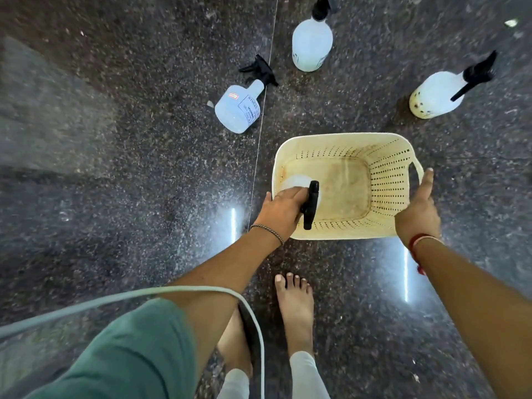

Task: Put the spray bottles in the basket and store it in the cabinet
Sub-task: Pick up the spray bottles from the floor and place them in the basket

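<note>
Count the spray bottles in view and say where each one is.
4. One bottle is in the left hand, inside the basket. Three are on the floor beyond the basket: one at left, one at top centre, one at right. None seem hidden.

my basket (pixel 342 145) is cream, dotted with holes. the bottles (pixel 239 110) are white with black sprayers; floor (pixel 115 139) speckled dark grey.

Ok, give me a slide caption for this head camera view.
Left hand lowers a spray bottle into the cream basket; three bottles remain on the floor.
</note>
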